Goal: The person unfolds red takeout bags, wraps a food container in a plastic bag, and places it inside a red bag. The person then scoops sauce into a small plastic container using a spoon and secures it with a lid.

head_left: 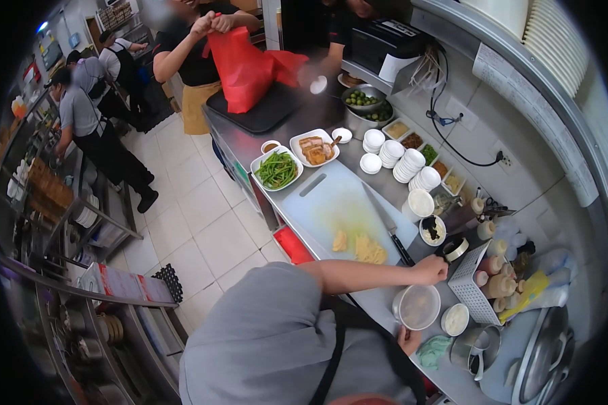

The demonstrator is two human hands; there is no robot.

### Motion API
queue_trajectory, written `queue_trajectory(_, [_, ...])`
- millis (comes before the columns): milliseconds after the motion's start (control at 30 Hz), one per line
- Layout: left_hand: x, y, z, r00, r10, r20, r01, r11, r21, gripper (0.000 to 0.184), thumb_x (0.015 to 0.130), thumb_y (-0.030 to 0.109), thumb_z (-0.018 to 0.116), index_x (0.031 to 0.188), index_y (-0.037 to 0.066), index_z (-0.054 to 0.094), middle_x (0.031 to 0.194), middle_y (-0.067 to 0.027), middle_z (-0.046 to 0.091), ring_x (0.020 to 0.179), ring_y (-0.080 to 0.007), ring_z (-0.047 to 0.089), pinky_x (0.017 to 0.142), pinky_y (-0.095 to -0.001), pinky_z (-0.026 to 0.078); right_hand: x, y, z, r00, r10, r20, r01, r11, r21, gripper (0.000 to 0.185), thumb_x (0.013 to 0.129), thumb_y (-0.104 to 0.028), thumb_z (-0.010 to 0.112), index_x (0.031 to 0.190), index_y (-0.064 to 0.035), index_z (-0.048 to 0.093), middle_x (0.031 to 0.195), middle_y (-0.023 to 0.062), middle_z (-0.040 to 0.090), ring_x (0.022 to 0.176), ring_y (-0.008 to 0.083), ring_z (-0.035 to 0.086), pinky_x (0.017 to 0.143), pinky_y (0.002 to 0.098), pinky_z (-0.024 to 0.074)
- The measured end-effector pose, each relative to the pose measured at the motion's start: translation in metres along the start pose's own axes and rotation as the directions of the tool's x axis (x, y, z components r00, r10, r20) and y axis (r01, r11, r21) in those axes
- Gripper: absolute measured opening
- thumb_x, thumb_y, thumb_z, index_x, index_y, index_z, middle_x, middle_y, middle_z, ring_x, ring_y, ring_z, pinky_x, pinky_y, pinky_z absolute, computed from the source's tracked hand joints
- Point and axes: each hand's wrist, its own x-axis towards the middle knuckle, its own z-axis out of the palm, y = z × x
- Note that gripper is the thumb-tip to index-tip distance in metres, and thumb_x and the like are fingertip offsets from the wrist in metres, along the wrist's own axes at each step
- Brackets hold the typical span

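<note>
My left hand (430, 270) is closed like a fist above the counter, between the black knife handle and a white basket; what it holds, if anything, is hidden. Just below it in view is a round translucent bowl (417, 307). My right hand (408, 339) grips this bowl's near edge, its fingers partly hidden. A small white bowl (455, 319) with pale contents stands beside it. Chopped yellowish food (369, 250) lies on the white cutting board (324, 202), with a knife (385, 219) along its far side.
Green beans (277, 169), a plate of sliced meat (315, 150), stacked white cups (408, 166) and a basket of bottles (476, 287) share the counter. Across it, one person holds a red bag (240, 71); another person's hand holds a white cup (318, 85). Several workers stand at the far left.
</note>
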Motion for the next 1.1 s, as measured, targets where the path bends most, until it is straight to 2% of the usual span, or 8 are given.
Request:
queue_trajectory(67, [-0.026,0.011,-0.023,0.998,0.052,0.040,-0.046,0.989,-0.143,0.011,0.072,0.017,0.058,0.067,0.007,0.057,0.077,-0.0092,0.055,0.082,-0.0266,0.051,0.073,-0.0370,0.039,-0.001,0.010,0.005,0.997,-0.060,-0.041,0.057,0.997,-0.057,0.021,0.072,-0.003,0.058,0.092,-0.0008,0.056,0.077,0.0125,0.053,0.056,0.0228,0.051,0.050,0.0299,0.0399])
queue_trajectory(167, [-0.072,0.011,-0.036,0.996,0.087,0.022,-0.083,0.987,-0.134,0.009,0.073,0.015,0.058,0.071,0.006,0.058,0.077,-0.0096,0.056,0.078,-0.0261,0.053,0.070,-0.0360,0.041,-0.005,0.013,0.013,0.984,-0.129,-0.127,0.119,0.990,-0.082,0.020,0.072,-0.004,0.057,0.091,0.0000,0.056,0.076,0.0122,0.051,0.056,0.0214,0.048,0.048,0.0300,0.0384])
queue_trajectory(233, [-0.094,0.011,-0.038,0.990,-0.045,0.135,0.077,0.966,-0.246,0.009,0.073,0.012,0.058,0.076,0.004,0.059,0.079,-0.0100,0.057,0.073,-0.0245,0.056,0.066,-0.0336,0.044,-0.003,0.025,0.015,0.986,-0.131,-0.104,0.123,0.989,-0.081,0.020,0.077,-0.002,0.053,0.098,-0.0005,0.054,0.077,0.0033,0.053,0.060,0.0066,0.046,0.053,0.0189,0.0385])
queue_trajectory(333, [-0.112,0.013,-0.040,0.981,-0.052,0.188,0.110,0.943,-0.314,0.010,0.072,0.011,0.059,0.077,0.002,0.059,0.080,-0.0103,0.058,0.070,-0.0219,0.058,0.063,-0.0310,0.046,-0.004,0.035,0.015,0.991,-0.099,-0.088,0.094,0.993,-0.068,0.020,0.078,-0.002,0.052,0.098,-0.0001,0.054,0.078,0.0036,0.053,0.061,0.0068,0.048,0.053,0.0188,0.0392])
queue_trajectory(567, [-0.111,0.014,-0.048,0.988,-0.010,0.156,0.052,0.963,-0.266,0.011,0.073,0.011,0.058,0.078,0.001,0.059,0.079,-0.0103,0.057,0.070,-0.0196,0.058,0.064,-0.0292,0.046,-0.005,0.043,0.019,0.987,-0.116,-0.113,0.111,0.993,-0.049,0.020,0.079,-0.003,0.052,0.098,0.0003,0.054,0.078,0.0037,0.052,0.061,0.0070,0.047,0.053,0.0192,0.0390])
queue_trajectory(633, [-0.113,0.014,-0.049,0.983,-0.030,0.179,0.083,0.951,-0.299,0.011,0.074,0.011,0.058,0.079,0.001,0.059,0.078,-0.0103,0.057,0.069,-0.0196,0.058,0.063,-0.0288,0.046,-0.004,0.026,0.016,0.985,-0.108,-0.135,0.108,0.994,-0.008,0.020,0.074,-0.003,0.054,0.093,0.0011,0.056,0.077,0.0116,0.052,0.058,0.0187,0.049,0.051,0.0271,0.0394])
queue_trajectory(767, [-0.114,0.014,-0.045,0.983,-0.018,0.182,0.071,0.955,-0.287,0.011,0.074,0.011,0.058,0.079,0.002,0.059,0.078,-0.0106,0.057,0.068,-0.0197,0.058,0.062,-0.0288,0.046,-0.005,0.017,0.012,0.991,-0.077,-0.108,0.069,0.995,-0.075,0.020,0.075,-0.005,0.054,0.093,0.0009,0.056,0.077,0.0110,0.051,0.057,0.0180,0.048,0.051,0.0265,0.0386])
queue_trajectory(1100, [-0.118,0.013,-0.041,0.986,-0.017,0.169,0.068,0.951,-0.302,0.011,0.074,0.011,0.059,0.079,0.001,0.059,0.077,-0.0105,0.058,0.067,-0.0199,0.058,0.061,-0.0290,0.046,-0.006,0.016,0.012,0.983,-0.129,-0.131,0.115,0.987,-0.114,0.020,0.076,-0.006,0.054,0.095,0.0013,0.055,0.076,0.0114,0.051,0.055,0.0173,0.047,0.050,0.0255,0.0379])
